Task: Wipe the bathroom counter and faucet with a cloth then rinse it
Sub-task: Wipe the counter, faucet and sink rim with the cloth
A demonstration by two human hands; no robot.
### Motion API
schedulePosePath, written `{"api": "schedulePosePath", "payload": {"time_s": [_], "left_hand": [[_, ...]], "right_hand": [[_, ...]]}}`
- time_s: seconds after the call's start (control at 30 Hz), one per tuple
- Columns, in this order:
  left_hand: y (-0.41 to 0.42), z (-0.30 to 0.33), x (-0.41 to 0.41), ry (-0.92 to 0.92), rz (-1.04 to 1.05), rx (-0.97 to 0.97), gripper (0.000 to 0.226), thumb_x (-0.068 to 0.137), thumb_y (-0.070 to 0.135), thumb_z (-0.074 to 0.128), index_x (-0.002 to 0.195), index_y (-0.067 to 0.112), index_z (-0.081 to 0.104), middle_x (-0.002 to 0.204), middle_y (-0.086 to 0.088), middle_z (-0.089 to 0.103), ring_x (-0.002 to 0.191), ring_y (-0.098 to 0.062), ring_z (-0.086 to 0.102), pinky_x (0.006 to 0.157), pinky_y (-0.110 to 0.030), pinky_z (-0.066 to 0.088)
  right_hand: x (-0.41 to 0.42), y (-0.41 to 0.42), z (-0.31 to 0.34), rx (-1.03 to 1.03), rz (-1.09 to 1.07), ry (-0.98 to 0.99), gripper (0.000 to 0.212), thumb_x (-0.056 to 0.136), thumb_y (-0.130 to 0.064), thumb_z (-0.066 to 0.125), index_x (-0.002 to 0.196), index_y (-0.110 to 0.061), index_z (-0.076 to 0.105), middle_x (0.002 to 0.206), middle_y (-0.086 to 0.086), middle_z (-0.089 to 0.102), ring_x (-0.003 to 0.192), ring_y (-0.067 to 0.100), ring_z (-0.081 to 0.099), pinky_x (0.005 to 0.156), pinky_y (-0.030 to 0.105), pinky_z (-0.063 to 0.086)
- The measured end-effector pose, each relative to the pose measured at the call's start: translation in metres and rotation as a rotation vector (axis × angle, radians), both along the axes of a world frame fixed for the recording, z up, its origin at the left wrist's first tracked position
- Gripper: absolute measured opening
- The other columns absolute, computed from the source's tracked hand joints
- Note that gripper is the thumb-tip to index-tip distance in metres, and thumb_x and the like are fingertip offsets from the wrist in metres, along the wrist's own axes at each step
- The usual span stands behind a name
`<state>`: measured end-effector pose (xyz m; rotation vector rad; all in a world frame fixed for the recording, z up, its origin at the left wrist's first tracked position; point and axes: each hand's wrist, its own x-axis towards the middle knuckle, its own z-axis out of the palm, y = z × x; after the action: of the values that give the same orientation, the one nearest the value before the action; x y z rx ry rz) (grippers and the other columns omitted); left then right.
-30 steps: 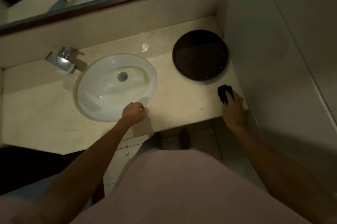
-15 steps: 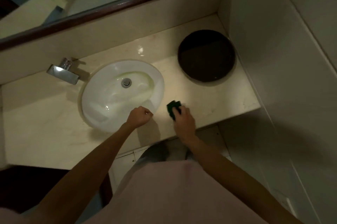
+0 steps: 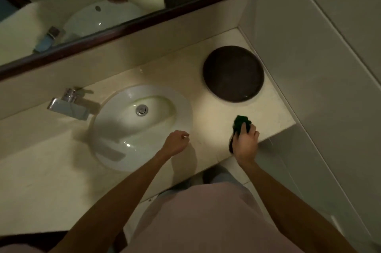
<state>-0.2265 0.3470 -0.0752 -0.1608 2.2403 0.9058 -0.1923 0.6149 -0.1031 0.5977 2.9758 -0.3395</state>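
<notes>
A dark green cloth (image 3: 240,122) lies bunched on the pale stone counter (image 3: 214,121), right of the sink, near the front edge. My right hand (image 3: 245,143) grips it from behind, fingers curled over it, pressing it onto the counter. My left hand (image 3: 175,142) is a loose fist holding nothing, resting at the front rim of the white oval sink (image 3: 132,129). The chrome faucet (image 3: 69,104) stands at the sink's back left, away from both hands.
A round dark tray (image 3: 233,73) sits on the counter's back right corner. A framed mirror (image 3: 123,26) runs above the backsplash. A white wall (image 3: 309,67) closes the right side. The counter's front edge drops to a tiled floor (image 3: 231,166).
My right hand slid the cloth from the counter's right end to beside the sink, then back rightward. My left hand stayed at the sink's front rim.
</notes>
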Motion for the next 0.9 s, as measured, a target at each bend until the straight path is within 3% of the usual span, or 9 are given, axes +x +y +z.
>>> {"api": "schedulePosePath", "payload": {"time_s": [0.07, 0.13, 0.2, 0.37, 0.5, 0.6, 0.67, 0.77, 0.9], "left_hand": [[0.001, -0.003, -0.005, -0.014, 0.022, 0.000, 0.034, 0.092, 0.025, 0.053, 0.118, 0.015, 0.073, 0.120, -0.007, 0.071, 0.106, -0.022, 0.067, 0.093, -0.030, 0.051], [-0.003, -0.005, -0.011, -0.045, 0.035, 0.022, 0.031, 0.091, 0.025, 0.054, 0.111, 0.015, 0.076, 0.112, -0.007, 0.075, 0.096, -0.021, 0.071, 0.088, -0.031, 0.056], [-0.008, -0.005, -0.014, -0.068, 0.022, 0.044, 0.032, 0.091, 0.023, 0.053, 0.111, 0.016, 0.076, 0.113, -0.006, 0.074, 0.097, -0.021, 0.070, 0.090, -0.034, 0.056], [0.005, -0.004, -0.013, 0.012, 0.144, 0.043, 0.035, 0.094, 0.026, 0.051, 0.123, 0.020, 0.071, 0.125, 0.001, 0.070, 0.114, -0.013, 0.065, 0.101, -0.024, 0.047], [0.013, 0.001, -0.025, -0.021, 0.143, 0.021, 0.033, 0.093, 0.035, 0.053, 0.115, 0.023, 0.075, 0.118, 0.002, 0.073, 0.105, -0.014, 0.068, 0.093, -0.023, 0.049], [-0.008, -0.001, -0.032, -0.083, 0.198, 0.049, 0.034, 0.092, 0.032, 0.056, 0.121, 0.022, 0.071, 0.124, 0.001, 0.070, 0.110, -0.013, 0.066, 0.100, -0.026, 0.048], [-0.036, -0.007, -0.031, 0.006, 0.349, -0.068, 0.041, 0.092, 0.028, 0.059, 0.131, 0.020, 0.062, 0.134, -0.002, 0.064, 0.114, -0.017, 0.063, 0.104, -0.029, 0.045], [-0.090, -0.013, -0.022, 0.130, 0.631, -0.372, 0.058, 0.093, 0.025, 0.059, 0.147, 0.012, 0.042, 0.152, -0.008, 0.044, 0.137, -0.027, 0.044, 0.112, -0.038, 0.035], [-0.165, -0.014, -0.003, 0.086, 0.758, -0.709, 0.083, 0.086, 0.025, 0.061, 0.154, 0.000, 0.020, 0.161, -0.019, 0.022, 0.148, -0.034, 0.024, 0.118, -0.046, 0.026]], "right_hand": [[0.002, -0.025, -0.003, -0.019, 0.084, -0.022, 0.058, 0.089, -0.014, 0.069, 0.142, 0.001, 0.051, 0.137, 0.026, 0.052, 0.116, 0.040, 0.051, 0.086, 0.048, 0.056], [-0.006, -0.052, -0.006, -0.056, 0.222, -0.065, 0.067, 0.085, -0.008, 0.070, 0.147, 0.003, 0.045, 0.145, 0.026, 0.047, 0.128, 0.038, 0.049, 0.094, 0.046, 0.055], [-0.028, -0.070, -0.008, -0.068, 0.348, -0.091, 0.069, 0.085, -0.002, 0.066, 0.149, 0.003, 0.041, 0.151, 0.025, 0.043, 0.135, 0.037, 0.044, 0.099, 0.046, 0.054], [-0.128, -0.099, -0.002, -0.011, 0.615, -0.159, 0.071, 0.072, 0.011, 0.072, 0.140, 0.006, 0.053, 0.144, 0.027, 0.052, 0.126, 0.044, 0.053, 0.077, 0.044, 0.063], [-0.221, -0.129, -0.004, 0.057, 0.660, -0.169, 0.073, 0.095, -0.007, 0.057, 0.157, 0.003, 0.020, 0.163, 0.024, 0.022, 0.146, 0.041, 0.030, 0.106, 0.047, 0.047], [-0.278, -0.147, -0.003, 0.040, 0.680, -0.168, 0.077, 0.095, -0.008, 0.055, 0.160, -0.005, 0.015, 0.165, 0.020, 0.016, 0.147, 0.041, 0.023, 0.113, 0.050, 0.039], [-0.301, -0.160, -0.005, -0.035, 0.699, -0.166, 0.079, 0.092, -0.003, 0.056, 0.160, -0.009, 0.017, 0.165, 0.017, 0.014, 0.147, 0.040, 0.021, 0.112, 0.047, 0.041], [-0.312, -0.188, -0.011, -0.119, 0.717, -0.119, 0.079, 0.088, 0.005, 0.056, 0.158, -0.013, 0.025, 0.165, 0.012, 0.019, 0.147, 0.037, 0.023, 0.100, 0.044, 0.051], [-0.309, -0.240, -0.007, -0.101, 1.067, -0.107, 0.080, 0.078, 0.000, 0.065, 0.152, -0.013, 0.038, 0.160, 0.010, 0.033, 0.137, 0.036, 0.036, 0.096, 0.042, 0.054]]}}
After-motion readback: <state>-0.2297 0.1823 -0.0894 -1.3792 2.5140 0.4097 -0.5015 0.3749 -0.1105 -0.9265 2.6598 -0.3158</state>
